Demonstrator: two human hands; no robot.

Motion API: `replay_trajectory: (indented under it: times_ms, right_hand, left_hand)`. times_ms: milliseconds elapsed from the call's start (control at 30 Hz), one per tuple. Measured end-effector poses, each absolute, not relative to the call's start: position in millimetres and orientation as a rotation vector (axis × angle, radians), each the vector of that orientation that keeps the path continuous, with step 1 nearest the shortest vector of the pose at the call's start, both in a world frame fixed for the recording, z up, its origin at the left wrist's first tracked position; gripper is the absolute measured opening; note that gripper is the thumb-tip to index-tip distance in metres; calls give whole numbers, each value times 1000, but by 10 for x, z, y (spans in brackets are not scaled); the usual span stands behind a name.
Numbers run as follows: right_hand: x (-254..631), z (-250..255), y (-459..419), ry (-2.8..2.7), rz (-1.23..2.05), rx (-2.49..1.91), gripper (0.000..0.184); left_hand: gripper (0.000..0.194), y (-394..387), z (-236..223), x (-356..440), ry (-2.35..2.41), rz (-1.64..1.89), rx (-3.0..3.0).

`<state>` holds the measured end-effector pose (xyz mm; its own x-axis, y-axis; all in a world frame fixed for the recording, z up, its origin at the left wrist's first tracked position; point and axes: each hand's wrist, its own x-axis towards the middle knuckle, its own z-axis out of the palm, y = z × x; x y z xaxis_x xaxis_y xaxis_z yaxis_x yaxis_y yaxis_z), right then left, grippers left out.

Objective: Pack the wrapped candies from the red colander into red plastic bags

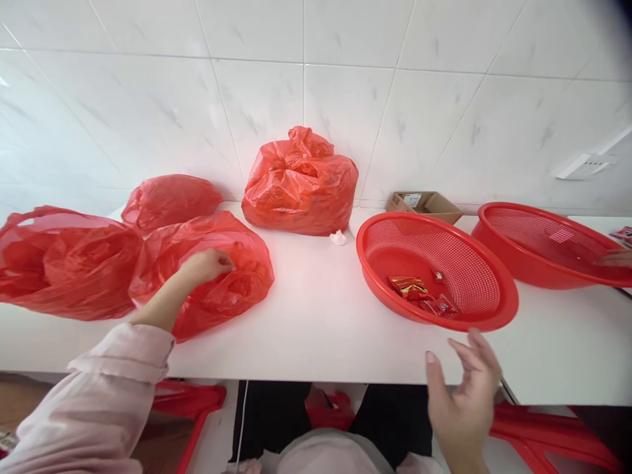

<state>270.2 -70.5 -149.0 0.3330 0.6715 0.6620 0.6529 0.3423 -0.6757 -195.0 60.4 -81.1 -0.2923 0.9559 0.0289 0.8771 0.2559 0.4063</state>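
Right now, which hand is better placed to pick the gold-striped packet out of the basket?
Likely the right hand: it is open, just off the near rim of the basket holding that packet. The left hand is at a red bag, farther away.

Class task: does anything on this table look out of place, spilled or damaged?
One thing: a small crumpled pale scrap lies loose on the white table by the bunched-up red bag. It looks stray, apart from the packets in the red basket. No spill or damage shows.

Bright, w/ glare on wall [306,99] far L, R hand [463,403] blurry, top-R dark
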Motion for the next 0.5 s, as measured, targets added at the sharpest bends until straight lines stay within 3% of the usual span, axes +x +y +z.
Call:
replay_trajectory:
  times_ms: [100,333,400,500]
  right_hand:
    - [2417,-1528,-735,-1563,135,-1240,23]
    - [1844,-1293,-503,-1844,425,-962,20]
    - [1640,-1184,-455,-1898,513,-906,20]
    - [1246,-1110,-459,-2083,552,-708,24]
  left_hand:
    - [26,518,-551,-1918,2443,1014,1703]
    - [35,230,-251,-1584,2209,1916,1627]
    - [36,199,-289,-1484,2126,1968,1518]
    - [37,195,-339,-1404,2121,1712,1433]
